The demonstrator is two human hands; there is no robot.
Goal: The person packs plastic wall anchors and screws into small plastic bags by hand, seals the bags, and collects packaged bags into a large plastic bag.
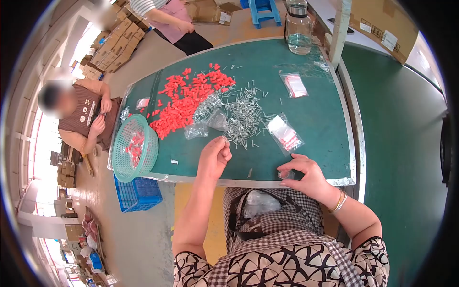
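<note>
My left hand (215, 156) is closed in a pinch at the near edge of the screw pile (245, 117); what lies between its fingertips is too small to make out. At the table's near edge, my right hand (304, 177) holds a small clear plastic bag (286, 175) between thumb and fingers. Red plugs (184, 103) lie heaped left of the screws. Clear bags (217, 120) rest against the pile. Just beyond my right hand lies a packed bag (285, 134) with a white card and red pieces. Another packed bag (294, 85) is farther back.
A green mesh basket (125, 165) with red pieces stands at the table's left edge, above a blue crate (138, 193). A glass bottle (299, 31) stands at the far right corner. One person (88, 112) sits at the left; another (167, 19) is beyond the table.
</note>
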